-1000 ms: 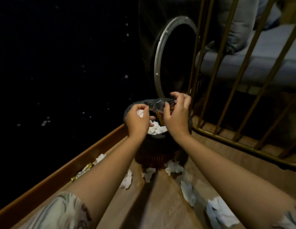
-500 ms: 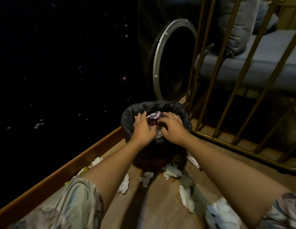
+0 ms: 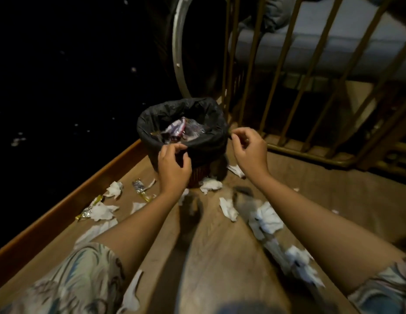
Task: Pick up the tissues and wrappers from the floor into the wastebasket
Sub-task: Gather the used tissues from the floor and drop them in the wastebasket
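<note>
A small wastebasket (image 3: pixel 206 141) lined with a black bag stands on the wooden floor, with wrappers (image 3: pixel 178 130) and tissues inside. My left hand (image 3: pixel 173 166) hovers at its near rim, fingers loosely curled, holding nothing. My right hand (image 3: pixel 248 147) hangs just right of the basket, also empty with fingers apart. Several crumpled white tissues lie on the floor: one (image 3: pixel 211 185) at the basket's foot, one (image 3: pixel 229 208) in the middle, a big one (image 3: pixel 266 219) under my right forearm, others (image 3: pixel 102 211) at left. A foil wrapper (image 3: pixel 139 189) and a gold wrapper (image 3: pixel 88 207) lie at left.
A wooden baseboard (image 3: pixel 61 205) runs along the left under a dark wall. Brass railing bars (image 3: pixel 288 87) fence off the right, with a grey cushioned seat (image 3: pixel 333 41) behind. A round metal-rimmed opening (image 3: pixel 177 53) stands behind the basket.
Both hands were inside the basket's mouth pressing wrappers down; now they have pulled back out, empty, toward me. The view has tilted down, showing more floor litter.
</note>
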Demonstrator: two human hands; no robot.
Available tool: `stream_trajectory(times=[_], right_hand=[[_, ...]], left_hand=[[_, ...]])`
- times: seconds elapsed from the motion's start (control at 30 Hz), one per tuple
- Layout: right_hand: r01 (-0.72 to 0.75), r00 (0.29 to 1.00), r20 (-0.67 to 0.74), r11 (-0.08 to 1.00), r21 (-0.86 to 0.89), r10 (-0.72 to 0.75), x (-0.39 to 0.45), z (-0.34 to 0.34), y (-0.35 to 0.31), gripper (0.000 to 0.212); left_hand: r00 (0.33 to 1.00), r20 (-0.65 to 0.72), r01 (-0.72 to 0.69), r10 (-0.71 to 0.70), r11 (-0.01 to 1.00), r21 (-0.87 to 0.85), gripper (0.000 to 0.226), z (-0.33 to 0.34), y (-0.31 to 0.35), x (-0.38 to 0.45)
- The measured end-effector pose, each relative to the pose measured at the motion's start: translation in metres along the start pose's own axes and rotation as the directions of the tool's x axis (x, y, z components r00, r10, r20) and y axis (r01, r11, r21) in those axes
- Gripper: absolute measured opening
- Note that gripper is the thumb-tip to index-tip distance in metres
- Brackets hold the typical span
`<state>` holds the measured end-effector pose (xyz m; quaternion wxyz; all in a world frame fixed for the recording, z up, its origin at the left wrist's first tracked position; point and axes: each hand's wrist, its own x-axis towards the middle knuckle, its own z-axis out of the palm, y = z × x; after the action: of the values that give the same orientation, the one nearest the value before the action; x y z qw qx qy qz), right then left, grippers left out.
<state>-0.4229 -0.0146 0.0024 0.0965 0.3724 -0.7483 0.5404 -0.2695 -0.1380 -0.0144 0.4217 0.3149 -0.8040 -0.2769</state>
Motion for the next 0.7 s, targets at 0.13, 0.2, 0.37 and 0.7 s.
stream_trajectory(times=[0.13, 0.2, 0.37, 0.7], right_hand=[[-0.136, 0.991, 0.012, 0.991, -0.002, 0.136, -0.040, -0.034, 0.012, 0.026], [-0.185, 0.983, 0.018, 0.983, -0.009, 0.185, -0.060, -0.054, 0.019, 0.032], [-0.359, 0.933, -0.019, 0.933, -0.034, 0.358, -0.115, -0.100, 0.054, 0.037], [-0.639, 0.742, -0.078, 0.669, -0.380, 0.665, -0.262, -0.137, 0.125, 0.056]], left_hand=[[0.988, 0.138, 0.087, -0.074, 0.992, -0.092, 0.011, 0.018, 0.020, -0.038], [0.973, 0.212, 0.124, -0.096, 0.985, -0.122, 0.011, 0.032, 0.027, -0.057], [0.932, 0.349, 0.148, -0.099, 0.982, -0.117, 0.010, 0.069, 0.036, -0.101], [0.605, 0.795, 0.098, -0.036, 0.995, -0.029, 0.019, 0.133, 0.037, -0.201]])
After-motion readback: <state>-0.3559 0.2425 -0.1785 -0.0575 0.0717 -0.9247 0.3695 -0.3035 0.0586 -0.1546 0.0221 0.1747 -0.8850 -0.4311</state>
